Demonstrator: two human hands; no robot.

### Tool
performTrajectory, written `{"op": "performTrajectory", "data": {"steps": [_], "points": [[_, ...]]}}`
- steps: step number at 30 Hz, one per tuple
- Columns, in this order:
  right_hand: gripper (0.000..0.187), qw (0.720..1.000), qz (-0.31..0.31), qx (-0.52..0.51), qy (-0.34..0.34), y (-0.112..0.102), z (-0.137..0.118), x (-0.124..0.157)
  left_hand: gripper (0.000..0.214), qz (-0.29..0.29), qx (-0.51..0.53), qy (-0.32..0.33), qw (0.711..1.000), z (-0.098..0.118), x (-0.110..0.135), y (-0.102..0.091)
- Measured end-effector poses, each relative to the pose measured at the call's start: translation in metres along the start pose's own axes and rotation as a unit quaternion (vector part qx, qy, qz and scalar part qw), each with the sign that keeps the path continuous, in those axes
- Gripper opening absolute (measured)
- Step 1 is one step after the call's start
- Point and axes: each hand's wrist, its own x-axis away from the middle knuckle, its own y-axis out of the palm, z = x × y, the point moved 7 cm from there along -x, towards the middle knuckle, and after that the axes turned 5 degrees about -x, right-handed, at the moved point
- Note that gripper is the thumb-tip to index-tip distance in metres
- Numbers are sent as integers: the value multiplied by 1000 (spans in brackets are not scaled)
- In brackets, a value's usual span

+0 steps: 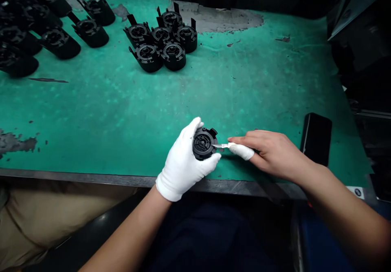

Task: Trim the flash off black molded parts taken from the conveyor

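My left hand [183, 164], in a white glove, is closed around a round black plastic part [204, 142] held just above the near edge of the green table [122, 113]. My right hand [269, 151] is bare except for a white wrap on the thumb. It pinches a small metal blade [220, 145] whose tip touches the right rim of the black part.
A cluster of several similar black parts [163, 39] stands at the back centre, and more black parts [36, 27] fill the back left. A black phone [317, 138] lies right of my right hand. Dark equipment [360, 35] rises at the right edge. The mat's surface is worn in patches.
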Motion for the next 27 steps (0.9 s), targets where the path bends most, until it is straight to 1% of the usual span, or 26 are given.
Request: {"op": "performTrajectory", "data": {"steps": [2,4,6,11,12,15,18,20,23,25,27], "points": [[34,999,-33,20,-23,-2,2,-10,88,-15,0,9,1000,0,-3,0],[35,997,-43,48,-29,-3,3,-17,86,-26,-6,17,999,-1,-4,-1],[37,996,-33,75,-25,-2,4,-20,84,-30,-12,21,999,-1,-4,0],[43,995,30,94,13,2,7,-15,81,-14,-21,18,1000,1,-3,0],[43,996,29,87,14,2,8,-14,80,-12,-23,17,1000,1,-3,0],[42,998,2,62,1,3,7,-12,80,-15,-23,14,1000,1,-4,-1],[41,998,-8,69,7,1,5,-15,80,-15,-26,13,999,1,-3,0],[41,995,11,93,28,1,2,-16,79,-3,-34,13,999,2,-2,3],[37,990,49,115,70,2,-2,-15,79,47,-47,2,998,4,2,6],[36,990,65,95,84,5,-4,-11,79,73,-51,-4,996,5,4,7],[35,993,64,63,77,8,-6,-7,81,75,-52,-4,996,5,4,9]]}}
